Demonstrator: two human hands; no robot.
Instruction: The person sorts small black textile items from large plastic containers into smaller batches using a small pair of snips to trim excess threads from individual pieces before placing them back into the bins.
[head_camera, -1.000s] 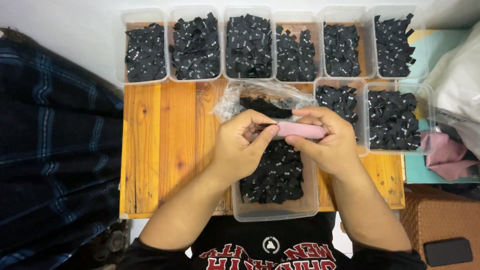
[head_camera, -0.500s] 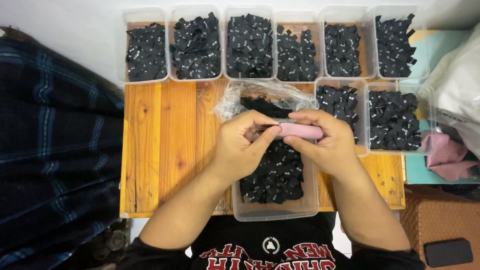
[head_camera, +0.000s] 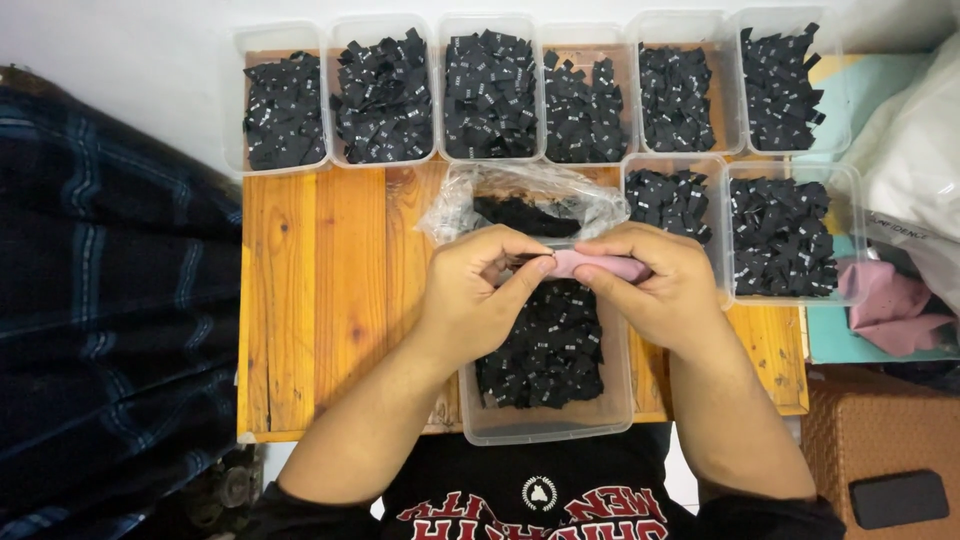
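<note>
My right hand (head_camera: 655, 285) grips a pink handled tool (head_camera: 600, 265) held level above a clear plastic container (head_camera: 548, 420) of small black fabric labels (head_camera: 545, 350). My left hand (head_camera: 475, 295) meets the tool's left tip with thumb and fingers pinched together; a small dark piece seems caught there, but it is mostly hidden. Just behind my hands lies an opened clear plastic bag (head_camera: 520, 195) with more black labels inside. All of this sits on a wooden tabletop (head_camera: 320, 300).
Several clear tubs of black labels line the table's far edge (head_camera: 385, 95), and two more stand at the right (head_camera: 785, 235). A dark plaid cloth (head_camera: 100, 320) lies to the left. White and pink fabric (head_camera: 890, 310) is piled at the right, a dark phone (head_camera: 895, 497) lower right.
</note>
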